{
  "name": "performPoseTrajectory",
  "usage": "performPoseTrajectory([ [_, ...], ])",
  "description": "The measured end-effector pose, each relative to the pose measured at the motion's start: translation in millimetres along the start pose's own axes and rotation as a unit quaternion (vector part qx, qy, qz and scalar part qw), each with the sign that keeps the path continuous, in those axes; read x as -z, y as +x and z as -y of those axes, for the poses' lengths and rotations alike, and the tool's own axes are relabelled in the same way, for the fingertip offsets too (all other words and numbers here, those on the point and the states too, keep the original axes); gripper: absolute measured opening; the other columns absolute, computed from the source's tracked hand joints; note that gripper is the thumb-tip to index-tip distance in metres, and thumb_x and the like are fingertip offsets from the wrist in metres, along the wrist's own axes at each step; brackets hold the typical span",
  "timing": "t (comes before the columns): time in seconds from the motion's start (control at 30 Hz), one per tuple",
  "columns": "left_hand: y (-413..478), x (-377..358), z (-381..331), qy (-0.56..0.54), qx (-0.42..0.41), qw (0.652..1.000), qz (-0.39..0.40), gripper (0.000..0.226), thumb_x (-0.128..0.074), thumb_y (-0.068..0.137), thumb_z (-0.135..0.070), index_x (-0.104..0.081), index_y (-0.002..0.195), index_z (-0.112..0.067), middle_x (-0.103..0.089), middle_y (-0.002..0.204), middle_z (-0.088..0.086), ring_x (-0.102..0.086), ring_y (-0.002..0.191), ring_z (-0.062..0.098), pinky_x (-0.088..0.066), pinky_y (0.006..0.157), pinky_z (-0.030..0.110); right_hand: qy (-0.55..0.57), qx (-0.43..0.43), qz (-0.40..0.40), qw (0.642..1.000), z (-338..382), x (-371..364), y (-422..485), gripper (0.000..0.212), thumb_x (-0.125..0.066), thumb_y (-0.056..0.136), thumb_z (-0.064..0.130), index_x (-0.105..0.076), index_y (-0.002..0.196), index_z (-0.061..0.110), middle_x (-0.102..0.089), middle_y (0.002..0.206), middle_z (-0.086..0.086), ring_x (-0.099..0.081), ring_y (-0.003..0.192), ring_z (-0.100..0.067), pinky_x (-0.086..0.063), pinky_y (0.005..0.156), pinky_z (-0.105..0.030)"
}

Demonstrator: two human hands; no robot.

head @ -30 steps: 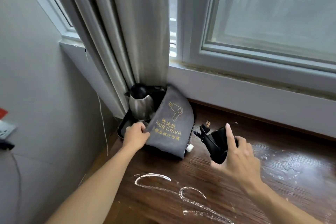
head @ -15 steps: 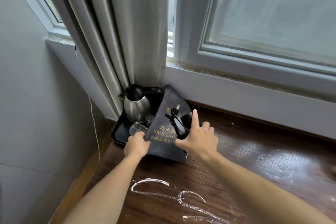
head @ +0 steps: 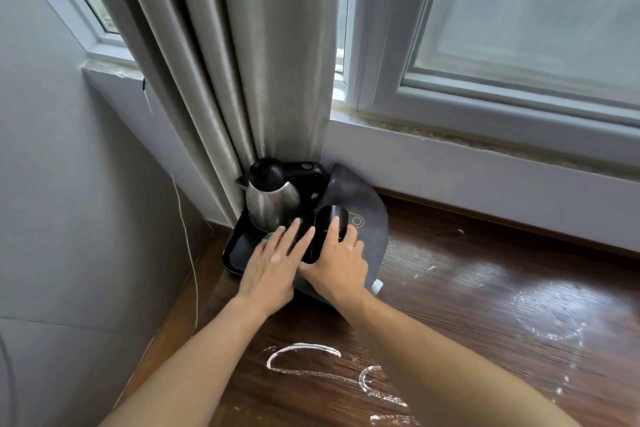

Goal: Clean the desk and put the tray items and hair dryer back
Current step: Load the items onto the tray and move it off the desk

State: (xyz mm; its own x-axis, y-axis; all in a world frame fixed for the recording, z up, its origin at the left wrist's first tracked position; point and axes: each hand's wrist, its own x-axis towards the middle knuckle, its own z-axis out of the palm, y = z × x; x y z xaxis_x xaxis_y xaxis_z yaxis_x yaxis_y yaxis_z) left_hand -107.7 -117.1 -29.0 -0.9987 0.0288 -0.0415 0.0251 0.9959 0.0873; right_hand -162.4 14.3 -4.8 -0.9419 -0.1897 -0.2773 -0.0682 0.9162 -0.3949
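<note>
In the desk's back left corner a black tray (head: 237, 255) carries a steel kettle (head: 273, 204) with a black lid. A grey hair dryer bag (head: 372, 218) leans over the tray's right edge. The black hair dryer (head: 329, 217) lies on the bag, its round barrel pointing up toward the camera. My right hand (head: 341, 263) grips the dryer, index finger stretched along the barrel. My left hand (head: 273, 263) lies flat over the tray with straight fingers, fingertips reaching the kettle's base and the dryer's left side.
The wooden desk (head: 485, 288) shows white smears (head: 301, 352) near the front and wet swirl marks (head: 550, 315) at the right. A grey curtain (head: 259, 62) hangs right behind the kettle. A thin white cord (head: 188, 243) runs down the left wall. The window sill borders the back.
My right hand has carried the hair dryer from the right onto the bag. My left hand let go of the bag's edge and spread flat over the tray. The camera moved closer.
</note>
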Motion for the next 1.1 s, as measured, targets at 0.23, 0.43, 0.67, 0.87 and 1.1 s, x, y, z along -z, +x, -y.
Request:
performPoseTrajectory([
  [0.23, 7.7, 9.4, -3.7, -0.034, 0.007, 0.999, 0.036, 0.101, -0.067, 0.080, -0.007, -0.013, 0.160, -0.033, -0.022, 0.166, 0.005, -0.035, 0.147, 0.029, -0.040, 0.113, 0.040, 0.050, 0.095, 0.063, 0.992, -41.2, 12.1, -5.8, 0.097, -0.059, 0.087, 0.051, -0.003, 0.159, 0.021, -0.001, 0.167, -0.007, -0.013, 0.151, -0.027, -0.036, 0.111, -0.045],
  [0.43, -1.4, 17.4, 3.8, -0.001, 0.028, 0.999, 0.027, 0.082, -0.076, 0.073, -0.013, -0.048, 0.149, -0.019, -0.047, 0.153, 0.013, -0.054, 0.133, 0.035, -0.054, 0.099, 0.047, 0.085, -0.043, 0.049, 0.994, -91.8, 31.0, -4.7, 0.063, -0.047, 0.091, 0.033, -0.031, 0.149, 0.014, -0.035, 0.154, -0.010, -0.039, 0.136, -0.033, -0.042, 0.104, -0.048],
  [0.67, -28.8, 28.7, 30.4, 0.041, 0.112, 0.992, 0.031, 0.058, -0.071, 0.088, -0.030, -0.056, 0.143, -0.017, -0.052, 0.149, 0.012, -0.052, 0.134, 0.032, -0.053, 0.096, 0.047, 0.016, -0.042, 0.045, 0.998, -131.1, 33.0, 3.1, 0.044, -0.044, 0.095, 0.023, -0.043, 0.138, 0.014, -0.052, 0.135, -0.010, -0.049, 0.124, -0.033, -0.046, 0.091, -0.045],
  [0.87, -13.9, 12.1, 79.4, 0.026, 0.141, 0.985, 0.094, 0.056, -0.054, 0.099, -0.036, -0.044, 0.151, -0.019, -0.046, 0.153, 0.008, -0.047, 0.137, 0.029, -0.050, 0.101, 0.045, -0.019, 0.011, 0.039, 0.999, -119.5, 19.2, 19.3, 0.050, -0.041, 0.099, 0.029, -0.033, 0.148, 0.027, -0.054, 0.132, -0.011, -0.054, 0.119, -0.034, -0.048, 0.089, -0.046],
  [1.1, 35.7, -11.9, 132.3, -0.015, 0.120, 0.978, 0.167, 0.059, -0.049, 0.101, -0.034, -0.029, 0.156, -0.023, -0.045, 0.148, 0.010, -0.056, 0.124, 0.035, -0.053, 0.094, 0.048, -0.009, -0.063, 0.012, 0.998, -96.7, -2.8, 35.0, 0.043, -0.048, 0.094, 0.025, -0.050, 0.136, 0.032, -0.065, 0.121, -0.011, -0.059, 0.113, -0.036, -0.050, 0.087, -0.045],
])
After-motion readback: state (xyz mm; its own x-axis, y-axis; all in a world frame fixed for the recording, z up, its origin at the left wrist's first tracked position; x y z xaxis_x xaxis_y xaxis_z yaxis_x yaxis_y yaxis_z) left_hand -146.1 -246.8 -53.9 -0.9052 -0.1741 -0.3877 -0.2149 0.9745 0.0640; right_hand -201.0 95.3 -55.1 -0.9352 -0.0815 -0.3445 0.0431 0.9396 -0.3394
